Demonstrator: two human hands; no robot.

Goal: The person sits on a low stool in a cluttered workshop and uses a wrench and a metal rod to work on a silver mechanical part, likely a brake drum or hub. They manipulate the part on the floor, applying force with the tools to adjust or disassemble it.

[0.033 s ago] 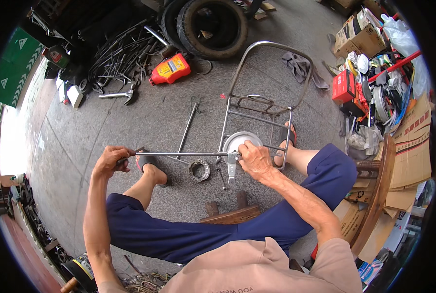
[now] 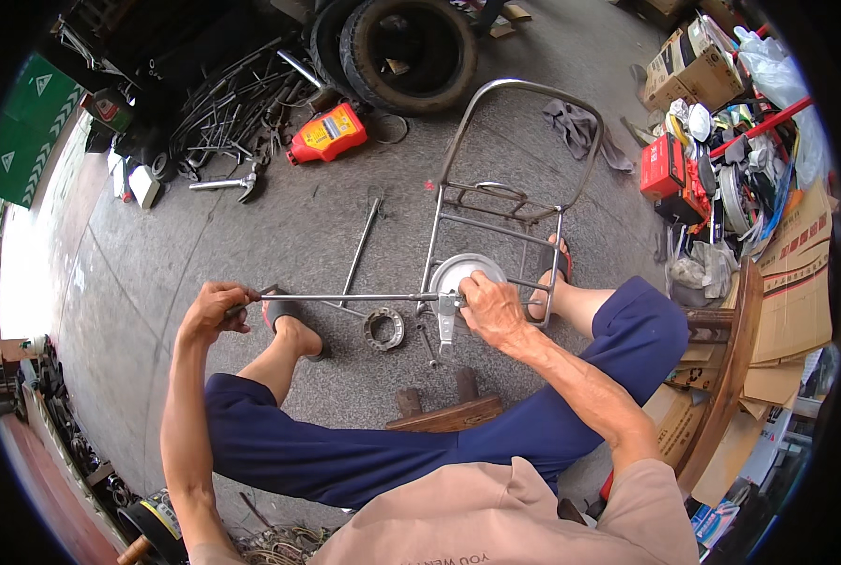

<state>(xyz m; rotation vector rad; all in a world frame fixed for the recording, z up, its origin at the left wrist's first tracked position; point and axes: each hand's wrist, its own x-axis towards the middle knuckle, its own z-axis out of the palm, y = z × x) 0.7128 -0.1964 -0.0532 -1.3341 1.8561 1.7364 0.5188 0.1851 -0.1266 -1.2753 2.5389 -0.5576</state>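
Note:
My left hand (image 2: 218, 309) is closed around the left end of a long thin metal rod (image 2: 354, 298). The rod runs level to the right, and its far end meets a small bracket on a round silver disc (image 2: 450, 276), which looks like a drum brake plate. My right hand (image 2: 492, 306) grips this disc with bent fingers at its near right part, covering some of it. A flat metal arm (image 2: 447, 331) with holes points toward me from the disc. Behind the disc lies a tubular metal rack (image 2: 501, 218), partly hidden by my right hand.
On the floor lie a metal ring (image 2: 384, 329), a thin bar (image 2: 362, 247), a hammer (image 2: 227, 184), a red bottle (image 2: 327, 134) and a grey cloth (image 2: 582, 129). Tyres (image 2: 409, 94) stand far ahead. Boxes (image 2: 691, 66) and clutter crowd the right, beside a wooden bench (image 2: 729, 377).

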